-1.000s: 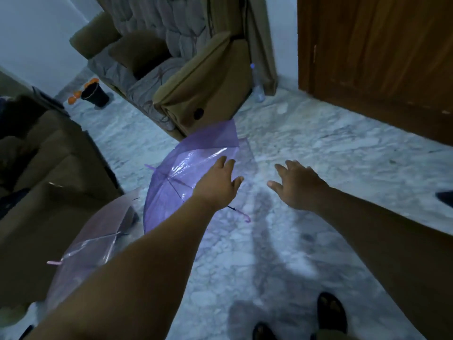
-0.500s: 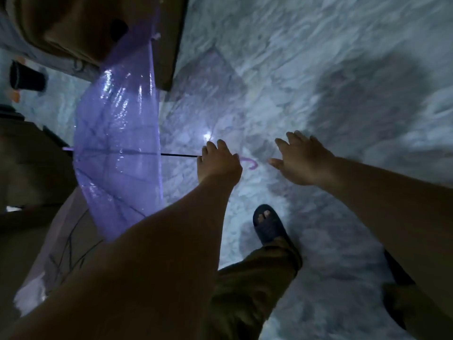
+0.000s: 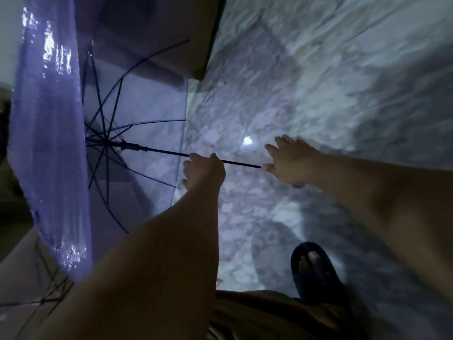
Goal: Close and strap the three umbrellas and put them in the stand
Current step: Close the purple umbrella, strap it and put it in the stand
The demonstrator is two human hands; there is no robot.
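Both hands have closed in on the purple umbrella [image 3: 51, 143] since half a second ago: the left hand [image 3: 203, 170], which hovered over the shaft, now sits on it, and the right hand [image 3: 289, 163], which hung spread to the side, has come across to the handle end. The canopy has also swung nearer and fills more of the left side.

As for the job, it looks barely begun to me. This umbrella is fully open, unstrapped, lying on its side on the marble floor [image 3: 318, 82], with its canopy standing on edge near the corner of a sofa [image 3: 159, 33]. A second, clear umbrella [image 3: 29, 278] lies open at the lower left, partly under the purple one. I cannot see the third, nor any stand. So closing, strapping and stowing all three appear to be left.

The purple canopy is translucent plastic, glossy with bright glints, stretched taut over dark ribs [image 3: 110, 94] that fan out from the hub. A thin dark shaft [image 3: 166, 152] runs from the hub out to the right.

The left hand curls round the shaft midway. The right hand holds its far end, thumb beside the rod and the other fingers fairly straight; a bit of purple handle [image 3: 297, 185] peeps out beneath it. How firm that hold is I cannot tell through the blur.
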